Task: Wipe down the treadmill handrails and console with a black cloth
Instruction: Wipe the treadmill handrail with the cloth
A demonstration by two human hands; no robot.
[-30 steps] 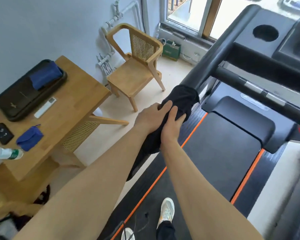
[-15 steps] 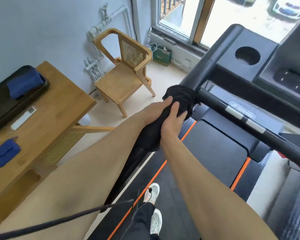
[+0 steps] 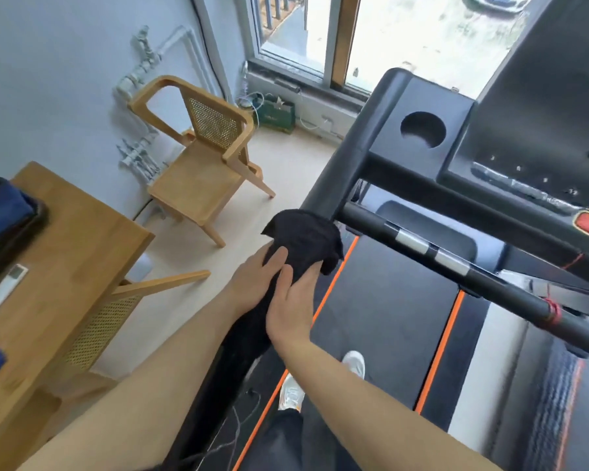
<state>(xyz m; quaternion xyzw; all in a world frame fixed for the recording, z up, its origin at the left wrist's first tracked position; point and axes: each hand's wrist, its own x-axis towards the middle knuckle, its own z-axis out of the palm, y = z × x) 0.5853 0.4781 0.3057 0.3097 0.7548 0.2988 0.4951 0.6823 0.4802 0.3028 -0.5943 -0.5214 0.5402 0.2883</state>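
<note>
Hands' grip clasping black cloth wrapped round left handrail, cloth bunched beyond fingers.

A single head-worn wide-angle view looks forward and steeply down over both forearms, close above the treadmill's left handrail; the console fills the upper right, the wooden table the left edge.
</note>
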